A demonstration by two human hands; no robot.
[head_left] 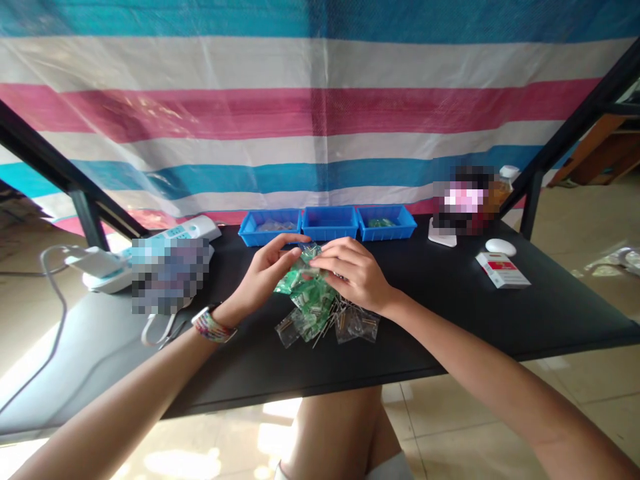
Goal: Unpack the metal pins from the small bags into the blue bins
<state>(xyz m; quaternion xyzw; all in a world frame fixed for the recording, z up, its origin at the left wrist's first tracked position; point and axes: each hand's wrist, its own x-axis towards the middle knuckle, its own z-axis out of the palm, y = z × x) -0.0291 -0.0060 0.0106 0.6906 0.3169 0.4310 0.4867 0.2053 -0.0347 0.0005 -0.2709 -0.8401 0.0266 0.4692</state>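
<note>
Over a pile of small green packets (313, 300) on the black table, my left hand (263, 270) has its thumb and index finger closed at the left edge of a small clear plastic bag (311, 252). My right hand (353, 270) holds the same bag from the right, its fingers curled together and partly hiding it. Thin metal pins (327, 327) stick out from under the pile. In front of it lie clear packets with short pins inside, one to the left (289, 331) and others to the right (356, 327).
Behind the pile stand three blue bins: the left bin (247, 233) holds clear packets, the middle bin (330, 233) shows bare, the right bin (390, 233) holds green packets. A power strip (203, 229) with cables is at left. A small box (503, 270) and white oval object (501, 247) lie right.
</note>
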